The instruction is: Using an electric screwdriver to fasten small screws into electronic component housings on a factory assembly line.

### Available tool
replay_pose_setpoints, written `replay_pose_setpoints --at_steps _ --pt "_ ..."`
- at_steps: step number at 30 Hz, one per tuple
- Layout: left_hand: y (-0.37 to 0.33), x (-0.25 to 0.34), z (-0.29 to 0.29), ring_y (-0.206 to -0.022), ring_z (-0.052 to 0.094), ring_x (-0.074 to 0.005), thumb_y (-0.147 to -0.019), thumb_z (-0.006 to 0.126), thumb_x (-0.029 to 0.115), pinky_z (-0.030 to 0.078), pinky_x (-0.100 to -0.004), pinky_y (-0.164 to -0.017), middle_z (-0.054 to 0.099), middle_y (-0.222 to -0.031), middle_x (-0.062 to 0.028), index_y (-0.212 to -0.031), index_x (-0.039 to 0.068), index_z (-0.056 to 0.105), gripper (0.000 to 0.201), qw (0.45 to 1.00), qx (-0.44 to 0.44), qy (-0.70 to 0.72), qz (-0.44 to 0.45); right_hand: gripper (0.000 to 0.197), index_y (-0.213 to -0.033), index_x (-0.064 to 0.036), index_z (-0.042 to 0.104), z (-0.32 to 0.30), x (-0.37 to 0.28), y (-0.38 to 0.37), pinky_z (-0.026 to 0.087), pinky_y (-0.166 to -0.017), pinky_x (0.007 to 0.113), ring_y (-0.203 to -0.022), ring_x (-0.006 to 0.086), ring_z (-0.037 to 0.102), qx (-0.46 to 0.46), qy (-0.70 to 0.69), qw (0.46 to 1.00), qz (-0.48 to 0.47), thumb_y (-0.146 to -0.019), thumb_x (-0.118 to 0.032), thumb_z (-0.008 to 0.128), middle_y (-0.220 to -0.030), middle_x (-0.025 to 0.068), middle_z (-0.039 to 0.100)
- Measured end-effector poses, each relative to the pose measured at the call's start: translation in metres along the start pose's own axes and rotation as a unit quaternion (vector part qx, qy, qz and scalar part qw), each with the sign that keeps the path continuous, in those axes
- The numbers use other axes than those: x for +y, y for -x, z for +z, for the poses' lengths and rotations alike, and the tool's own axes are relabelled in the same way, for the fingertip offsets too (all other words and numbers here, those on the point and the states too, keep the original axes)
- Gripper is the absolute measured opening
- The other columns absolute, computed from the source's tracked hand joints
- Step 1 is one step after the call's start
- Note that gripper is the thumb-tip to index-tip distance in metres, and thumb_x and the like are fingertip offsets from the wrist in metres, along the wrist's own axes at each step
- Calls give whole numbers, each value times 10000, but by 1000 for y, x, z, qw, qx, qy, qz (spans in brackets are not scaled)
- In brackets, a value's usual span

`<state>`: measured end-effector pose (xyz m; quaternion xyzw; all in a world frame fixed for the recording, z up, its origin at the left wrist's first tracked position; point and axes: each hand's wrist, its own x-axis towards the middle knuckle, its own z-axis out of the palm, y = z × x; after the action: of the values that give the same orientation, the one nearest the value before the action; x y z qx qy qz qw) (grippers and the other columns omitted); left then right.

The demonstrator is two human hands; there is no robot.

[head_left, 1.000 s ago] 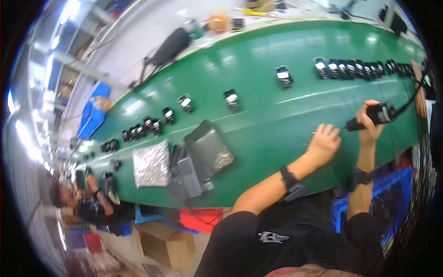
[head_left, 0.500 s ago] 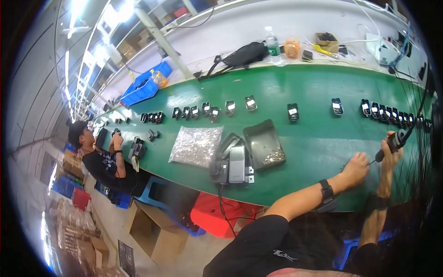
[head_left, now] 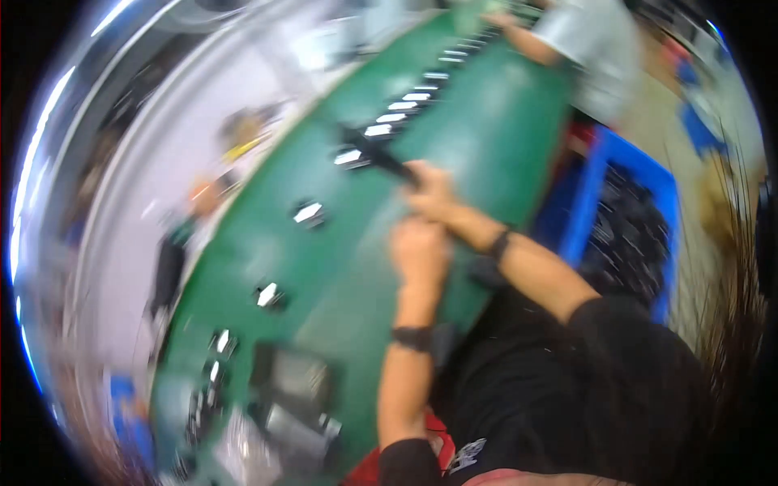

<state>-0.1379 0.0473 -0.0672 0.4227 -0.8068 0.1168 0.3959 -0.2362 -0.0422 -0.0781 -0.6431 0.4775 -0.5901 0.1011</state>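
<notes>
Holding in right grip (head_left: 429, 193): dark elongated tool (head_left: 391, 162), fingers closed around one end, rest slanting up and left above the green tabletop (head_left: 356, 275); blurred in outline.
Left grip (head_left: 420, 247): curled, just beside the right one on its near side; cannot tell whether empty or closed on something.
Tool's far end: overlapping in view the nearest of a row of small dark devices (head_left: 403, 105); cannot tell whether touching.
Row: running away toward the far end, pale patches on top.
Single devices: one loose device (head_left: 308, 214) left of both hands, well apart, with others spaced toward the lower left.
Lower left: black tray (head_left: 267, 364), near a clear plastic bag (head_left: 247, 449).
Right of tabletop: blue crate (head_left: 674, 243), filled with dark pieces, too blurred to name.
Far end: co-worker's hand (head_left: 502, 20), at the row, reaching in from a light sleeve.
</notes>
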Motion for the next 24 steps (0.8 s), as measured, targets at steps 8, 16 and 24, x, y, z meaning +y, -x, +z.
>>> replay_pose_setpoints --at_steps 8,16,24 --pt "9 9 -6 -958 582 -317 -821 670 153 453 -416 -818 652 -950 -101 -889 56 650 120 998 -42 22 -43 338 -990 -56 598 -7 -15 2 508 -683 450 -792 411 647 -1 -58 977 206 -675 -154 668 -810 222 649" --pt "10 -4 -19 -951 588 -301 -895 638 120 460 -406 -829 664 -1008 -127 -945 5 630 126 988 25 84 -124 350 -976 -63 617 40 -27 -24 514 -714 440 -804 379 661 -33 -74 950 301 -649 -174 673 -828 183 673" --pt "8 -9 -16 -874 609 -203 -964 586 159 485 -318 -795 660 -965 -104 -968 -37 617 199 923 78 180 -331 353 -1001 -73 593 31 -26 -15 507 -718 432 -810 353 655 -90 -108 971 194 -658 -112 668 -832 155 664"
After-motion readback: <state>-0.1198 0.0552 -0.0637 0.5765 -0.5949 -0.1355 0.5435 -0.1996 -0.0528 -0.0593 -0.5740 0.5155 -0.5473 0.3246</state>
